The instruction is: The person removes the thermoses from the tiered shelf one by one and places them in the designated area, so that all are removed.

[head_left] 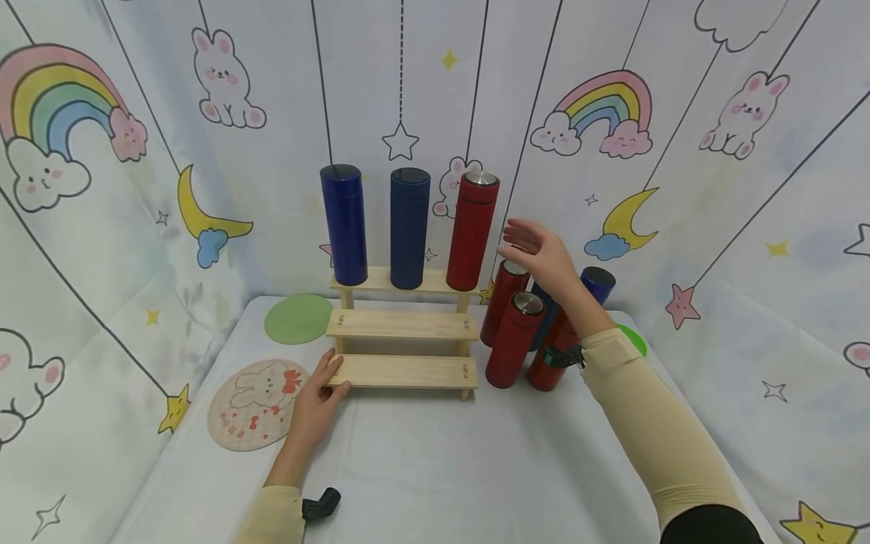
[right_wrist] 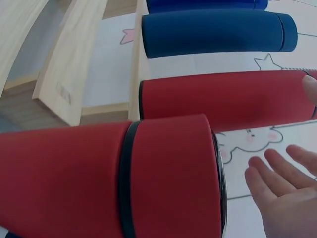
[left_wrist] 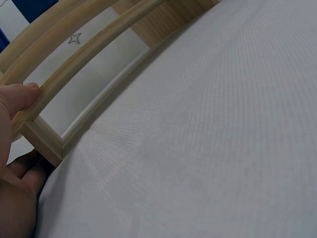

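A three-step wooden rack (head_left: 402, 372) stands on the table. On its top step are a bright blue thermos (head_left: 343, 227), a dark blue thermos (head_left: 410, 230) and a red thermos (head_left: 471, 234), all upright. My left hand (head_left: 316, 408) grips the left end of the lowest step; in the left wrist view the thumb (left_wrist: 22, 96) lies on one side of the wood, the fingers on the other. My right hand (head_left: 547, 264) is raised just right of the red thermos, holding nothing. In the right wrist view its fingers (right_wrist: 277, 181) are spread slightly.
Right of the rack several more thermoses stand close together, with a red one (head_left: 514, 344) in front and a bright blue one (head_left: 598, 284) behind. Left of the rack lie a green mat (head_left: 297, 319) and a round bunny mat (head_left: 251, 415). A patterned curtain (head_left: 272, 45) hangs behind.
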